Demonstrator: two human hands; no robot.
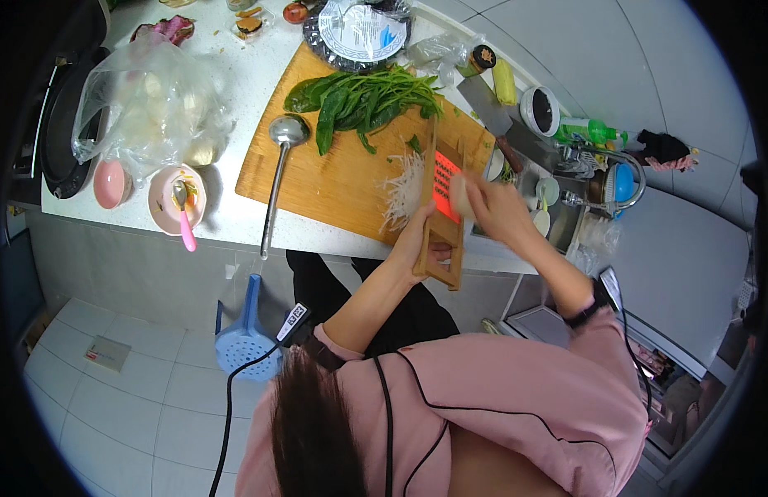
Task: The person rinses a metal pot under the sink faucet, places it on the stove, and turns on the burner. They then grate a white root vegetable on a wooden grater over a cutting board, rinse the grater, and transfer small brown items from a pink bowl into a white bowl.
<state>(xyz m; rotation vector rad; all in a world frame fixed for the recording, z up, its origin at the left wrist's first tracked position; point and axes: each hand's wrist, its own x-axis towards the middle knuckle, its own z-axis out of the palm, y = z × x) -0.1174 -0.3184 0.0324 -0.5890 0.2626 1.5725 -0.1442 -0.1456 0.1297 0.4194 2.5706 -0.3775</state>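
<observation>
My left hand (417,239) grips the lower part of a wooden-framed grater (447,186) with an orange grating plate, which leans over the right half of a wooden cutting board (334,180). Against that plate my right hand (493,208) holds a pale, whitish vegetable piece (463,197), slightly blurred. White shreds (404,192) lie in a loose pile beside the grater. Green leafy vegetables (365,102) are spread across the back of the board, and a metal ladle (283,161) rests at its left, the handle reaching past the counter's front edge.
On the left stand a plastic bag (151,105) of pale items, a pink cup (112,184) and a bowl (166,208) with a pink-handled spoon. A cleaver (486,102) lies behind the board at right, near the sink faucet (635,180). A wrapped black tray (359,34) sits behind.
</observation>
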